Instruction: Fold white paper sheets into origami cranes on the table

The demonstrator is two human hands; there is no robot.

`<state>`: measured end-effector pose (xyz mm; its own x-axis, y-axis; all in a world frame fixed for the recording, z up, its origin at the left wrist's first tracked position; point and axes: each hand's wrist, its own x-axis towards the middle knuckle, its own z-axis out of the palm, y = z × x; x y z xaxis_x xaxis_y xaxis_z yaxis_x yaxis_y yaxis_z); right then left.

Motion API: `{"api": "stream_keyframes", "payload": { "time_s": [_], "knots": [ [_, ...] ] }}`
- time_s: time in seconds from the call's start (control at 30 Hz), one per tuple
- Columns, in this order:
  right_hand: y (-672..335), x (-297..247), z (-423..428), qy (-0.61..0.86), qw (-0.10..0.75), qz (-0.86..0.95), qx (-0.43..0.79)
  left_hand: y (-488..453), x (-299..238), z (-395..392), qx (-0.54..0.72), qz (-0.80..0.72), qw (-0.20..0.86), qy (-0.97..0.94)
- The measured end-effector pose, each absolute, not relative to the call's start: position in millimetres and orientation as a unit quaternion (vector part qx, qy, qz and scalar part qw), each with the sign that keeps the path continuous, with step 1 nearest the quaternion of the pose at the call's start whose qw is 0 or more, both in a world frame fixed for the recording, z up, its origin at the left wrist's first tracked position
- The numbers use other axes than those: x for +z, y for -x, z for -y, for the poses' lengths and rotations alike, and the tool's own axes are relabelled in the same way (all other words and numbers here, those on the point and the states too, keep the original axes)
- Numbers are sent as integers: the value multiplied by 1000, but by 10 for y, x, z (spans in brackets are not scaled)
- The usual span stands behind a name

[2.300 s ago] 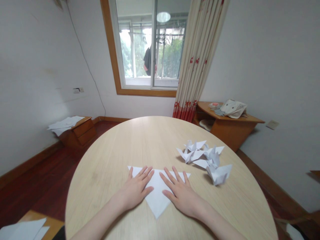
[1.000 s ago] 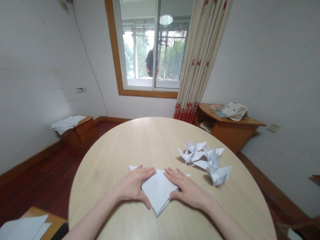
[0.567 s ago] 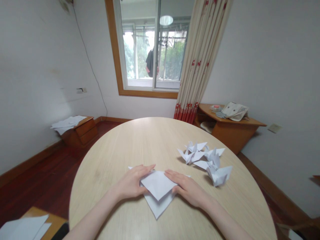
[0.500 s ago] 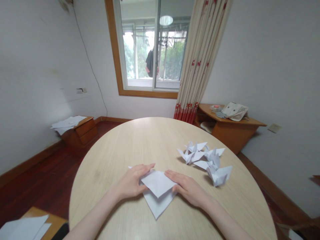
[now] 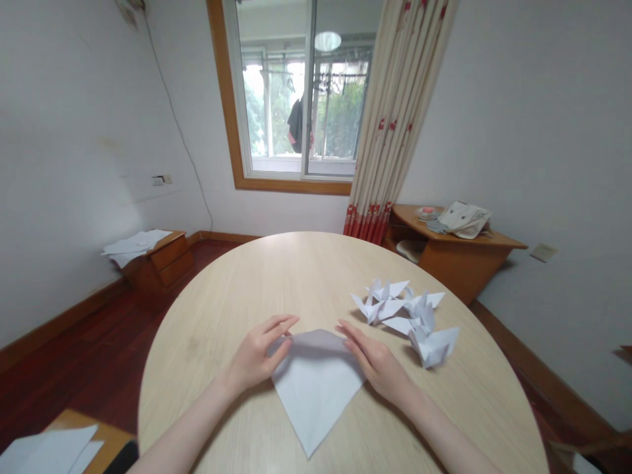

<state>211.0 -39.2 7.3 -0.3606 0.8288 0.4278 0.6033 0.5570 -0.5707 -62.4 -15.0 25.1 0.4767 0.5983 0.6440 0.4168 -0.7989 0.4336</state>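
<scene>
A white folded sheet of paper (image 5: 316,388) lies on the round table in front of me, one pointed corner toward me. Its far edge looks raised and shaded. My left hand (image 5: 261,349) has the sheet's left side between thumb and fingers, the fingertips reaching past the far edge. At the opposite side, my right hand (image 5: 372,359) grips the right edge, thumb on the near face and fingers behind. Several folded paper cranes (image 5: 429,342) sit close together to the right of my right hand.
The pale round wooden table (image 5: 217,289) fills the middle. A drawer cabinet (image 5: 170,260) bearing papers stands at left, and a corner desk (image 5: 444,257) with a cloth bag (image 5: 464,219) at right. More white sheets (image 5: 54,447) lie at lower left. A curtain (image 5: 390,131) hangs by the window.
The smaller folded flap on top has opened upward, so one larger pointed face now shows. Both hands have shifted slightly outward with the paper's edges.
</scene>
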Motion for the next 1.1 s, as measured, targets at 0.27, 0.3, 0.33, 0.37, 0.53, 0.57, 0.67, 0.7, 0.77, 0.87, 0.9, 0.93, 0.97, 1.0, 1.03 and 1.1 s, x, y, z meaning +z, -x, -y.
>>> {"api": "stream_keyframes", "payload": {
  "time_s": [0.27,0.3,0.33,0.37,0.53,0.57,0.67,0.7,0.77,0.87,0.9,0.93,0.97,1.0,1.03,1.1],
  "knots": [
    [-2066,58,410,453,403,774,182,627,216,138,458,-298,86,-833],
    [-2063,56,413,454,409,773,172,627,210,131,463,-303,78,-829],
    [-2062,54,416,454,414,773,159,626,206,123,469,-308,66,-825],
    [-2061,52,417,452,421,774,142,624,204,115,474,-312,52,-822],
    [-2066,62,399,432,453,778,37,614,202,85,481,-323,-26,-815],
    [-2070,68,393,425,453,784,16,613,202,84,480,-325,-34,-814],
    [-2079,89,382,406,423,809,-33,612,195,83,477,-326,-44,-815],
    [-2079,92,379,406,404,819,-41,612,190,84,473,-325,-42,-818],
    [-2073,86,376,411,361,836,-45,610,176,82,458,-322,-31,-828],
    [-2044,43,370,422,299,855,-41,599,151,74,421,-315,8,-851],
    [-2031,22,368,428,281,858,-43,592,142,72,406,-312,20,-859],
    [-2017,1,367,435,263,860,-48,585,134,70,391,-310,32,-866],
    [-2004,-20,366,442,247,860,-53,577,126,70,375,-308,42,-873],
    [-1993,-38,365,448,232,861,-57,568,120,72,359,-306,51,-880],
    [-1983,-53,366,452,219,863,-58,560,114,75,343,-306,60,-886],
    [-1972,-71,367,456,198,866,-54,545,107,86,315,-311,78,-893]
  ]
}}
